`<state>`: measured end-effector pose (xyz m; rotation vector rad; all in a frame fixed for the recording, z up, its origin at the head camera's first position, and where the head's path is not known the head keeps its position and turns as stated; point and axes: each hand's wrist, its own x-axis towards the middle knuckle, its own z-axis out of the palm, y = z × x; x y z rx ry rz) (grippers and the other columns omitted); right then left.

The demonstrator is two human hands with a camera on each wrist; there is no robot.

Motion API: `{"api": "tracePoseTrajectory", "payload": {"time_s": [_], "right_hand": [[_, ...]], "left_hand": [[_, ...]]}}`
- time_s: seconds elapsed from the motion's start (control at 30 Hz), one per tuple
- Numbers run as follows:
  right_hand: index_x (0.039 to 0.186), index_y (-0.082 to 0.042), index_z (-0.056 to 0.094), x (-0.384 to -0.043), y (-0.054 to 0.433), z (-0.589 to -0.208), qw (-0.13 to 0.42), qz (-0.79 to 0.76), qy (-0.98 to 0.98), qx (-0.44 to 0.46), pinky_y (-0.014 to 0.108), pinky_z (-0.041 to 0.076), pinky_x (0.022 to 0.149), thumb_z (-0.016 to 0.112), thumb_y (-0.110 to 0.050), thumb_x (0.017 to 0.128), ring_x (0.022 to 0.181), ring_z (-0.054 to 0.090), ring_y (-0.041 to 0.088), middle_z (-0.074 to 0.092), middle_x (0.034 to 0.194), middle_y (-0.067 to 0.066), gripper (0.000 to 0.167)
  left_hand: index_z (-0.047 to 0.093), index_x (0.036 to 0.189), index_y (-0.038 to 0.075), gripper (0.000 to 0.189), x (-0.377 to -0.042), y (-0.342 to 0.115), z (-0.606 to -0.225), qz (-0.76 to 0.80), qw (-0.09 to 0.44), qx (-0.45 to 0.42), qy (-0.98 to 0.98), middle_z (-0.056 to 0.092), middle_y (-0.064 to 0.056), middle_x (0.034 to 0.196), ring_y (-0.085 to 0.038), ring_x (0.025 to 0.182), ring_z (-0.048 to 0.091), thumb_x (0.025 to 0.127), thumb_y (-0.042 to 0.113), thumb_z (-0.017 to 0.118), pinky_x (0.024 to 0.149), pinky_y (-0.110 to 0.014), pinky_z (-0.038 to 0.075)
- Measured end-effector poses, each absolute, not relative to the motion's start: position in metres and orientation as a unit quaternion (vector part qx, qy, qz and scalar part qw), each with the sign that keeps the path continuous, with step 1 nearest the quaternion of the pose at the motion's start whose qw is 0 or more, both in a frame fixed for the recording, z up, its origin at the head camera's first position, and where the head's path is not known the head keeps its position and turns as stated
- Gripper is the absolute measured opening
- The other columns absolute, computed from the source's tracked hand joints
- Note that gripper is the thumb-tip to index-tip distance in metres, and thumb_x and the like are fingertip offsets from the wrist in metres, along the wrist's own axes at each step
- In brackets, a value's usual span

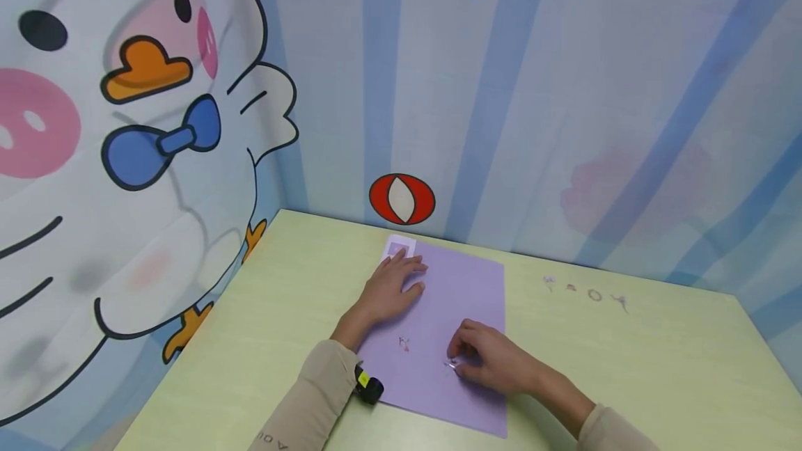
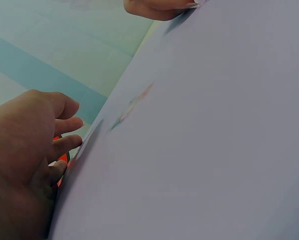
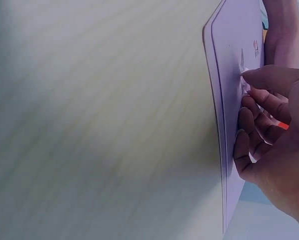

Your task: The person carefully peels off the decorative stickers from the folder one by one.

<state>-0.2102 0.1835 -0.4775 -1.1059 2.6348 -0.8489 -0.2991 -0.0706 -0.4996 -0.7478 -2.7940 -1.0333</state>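
A purple two-layered cover with rounded corners (image 1: 464, 291) lies on the table, a white label (image 1: 411, 248) at its upper left. My left hand (image 1: 393, 289) rests on its left edge near the label, fingers spread and fairly straight. Over the lower right part, my right hand (image 1: 491, 360) pinches a small clear sticker (image 1: 450, 364) between thumb and forefinger, close against the purple surface. In the right wrist view, the other fingers of that hand (image 3: 274, 125) curl beside the cover. Between the hands, a small coloured sticker (image 1: 404, 344) sits flat on the purple surface.
Several small stickers (image 1: 594, 294) lie in a row on the pale yellow table (image 1: 658, 360), right of the cover. A black device (image 1: 370, 390) is at my left wrist. Behind the table hangs a striped cloth (image 1: 426, 89) with a cartoon duck (image 1: 144, 228) at the left.
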Motion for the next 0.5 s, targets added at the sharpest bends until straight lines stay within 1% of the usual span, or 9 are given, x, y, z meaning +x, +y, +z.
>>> {"api": "tracePoseTrajectory", "payload": {"time_s": [0.2,0.33,0.4,0.5], "right_hand": [[0.098,-0.016,0.070,-0.2105,0.1828,-0.4802,0.072,-0.297,0.876,-0.373,0.027,0.052,0.081,0.079,-0.002,0.086,0.089,0.057,0.007,0.059,0.097,-0.009,0.020],[0.096,-0.017,0.069,-0.2100,0.1828,-0.4830,0.073,-0.321,0.869,-0.370,0.028,0.053,0.082,0.077,0.001,0.084,0.089,0.059,0.008,0.063,0.095,-0.008,0.023],[0.096,-0.016,0.070,-0.2095,0.1836,-0.4837,0.076,-0.336,0.865,-0.364,0.028,0.053,0.082,0.076,0.002,0.086,0.089,0.060,0.008,0.065,0.093,-0.008,0.022],[0.097,-0.016,0.071,-0.2089,0.1856,-0.4838,0.087,-0.358,0.861,-0.350,0.029,0.054,0.081,0.074,0.001,0.091,0.088,0.061,0.007,0.067,0.092,-0.008,0.018]], "left_hand": [[0.064,0.144,0.008,0.042,-0.2997,-0.0713,-0.5004,-0.333,0.038,-0.244,-0.910,0.052,-0.011,0.160,-0.035,0.159,0.027,0.106,0.024,0.060,0.129,-0.054,0.016],[0.065,0.143,0.007,0.041,-0.2997,-0.0713,-0.5004,-0.336,0.041,-0.246,-0.908,0.053,-0.012,0.159,-0.037,0.159,0.028,0.105,0.022,0.060,0.129,-0.055,0.017],[0.064,0.143,0.007,0.042,-0.2996,-0.0710,-0.5003,-0.335,0.041,-0.247,-0.908,0.052,-0.012,0.159,-0.037,0.159,0.027,0.105,0.023,0.060,0.129,-0.055,0.017],[0.065,0.143,0.007,0.042,-0.2991,-0.0705,-0.4995,-0.335,0.042,-0.248,-0.908,0.052,-0.012,0.159,-0.037,0.159,0.027,0.105,0.023,0.059,0.129,-0.054,0.016]]}}
